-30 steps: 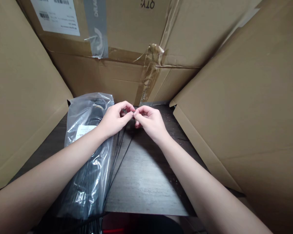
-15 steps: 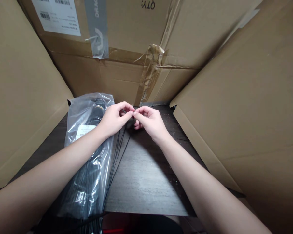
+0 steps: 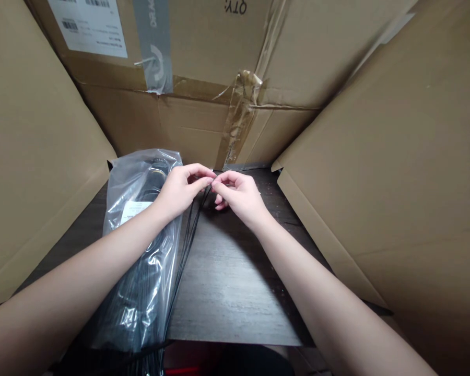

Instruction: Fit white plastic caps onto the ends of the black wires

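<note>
Several thin black cables (image 3: 186, 249) run up from the table's near edge to my fingers. My left hand (image 3: 180, 192) pinches their upper ends between thumb and forefinger. Touching it at the fingertips, my right hand (image 3: 241, 194) is also closed in a pinch at the cable ends, its other fingers curled. The tips themselves are mostly hidden by the fingers. Under my left forearm lies a clear plastic bag (image 3: 119, 180) with black coiled cables inside and a white label (image 3: 132, 210) on it.
Dark wood-grain table (image 3: 235, 297) beneath the hands. A large taped cardboard box (image 3: 196, 122) closes off the back. Cardboard panels stand at the left (image 3: 31, 136) and right (image 3: 407, 167). Cables hang over the table's front edge.
The cable that stood apart toward my right hand now lies close to the others. Both hands stay almost in place, fingertips still together.
</note>
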Demonstrator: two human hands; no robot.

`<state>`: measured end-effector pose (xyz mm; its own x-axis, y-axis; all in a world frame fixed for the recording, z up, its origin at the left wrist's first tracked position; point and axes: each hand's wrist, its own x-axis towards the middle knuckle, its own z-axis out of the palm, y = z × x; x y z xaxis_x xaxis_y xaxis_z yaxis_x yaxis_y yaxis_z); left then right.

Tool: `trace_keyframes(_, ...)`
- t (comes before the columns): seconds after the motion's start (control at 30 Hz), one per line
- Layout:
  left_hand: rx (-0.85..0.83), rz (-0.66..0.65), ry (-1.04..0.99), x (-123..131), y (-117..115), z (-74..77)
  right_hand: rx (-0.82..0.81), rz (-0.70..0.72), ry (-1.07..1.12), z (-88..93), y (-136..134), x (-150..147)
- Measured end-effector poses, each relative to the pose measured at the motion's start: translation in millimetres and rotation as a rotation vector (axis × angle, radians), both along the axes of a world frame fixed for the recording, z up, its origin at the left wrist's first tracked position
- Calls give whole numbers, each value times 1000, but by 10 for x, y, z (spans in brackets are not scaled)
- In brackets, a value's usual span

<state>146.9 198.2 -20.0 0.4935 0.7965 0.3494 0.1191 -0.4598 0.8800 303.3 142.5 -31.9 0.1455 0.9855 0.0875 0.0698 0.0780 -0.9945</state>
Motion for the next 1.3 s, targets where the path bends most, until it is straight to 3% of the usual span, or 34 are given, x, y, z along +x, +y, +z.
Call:
trace_keyframes(0.13, -8, -41, 62, -7, 12, -6, -27, -14, 34, -15, 11, 9)
trace_keyframes(0.53, -17, -5, 88, -18, 44, -36, -108, 42, 45, -28, 23, 59)
trace_keyframes(0.87, -91, -78, 104, -41, 54, -17, -171, 76, 94, -9, 18, 87)
trace_keyframes(1.3, -17, -144, 157, -50, 60, -7, -209, 99, 90, -10, 32, 115)
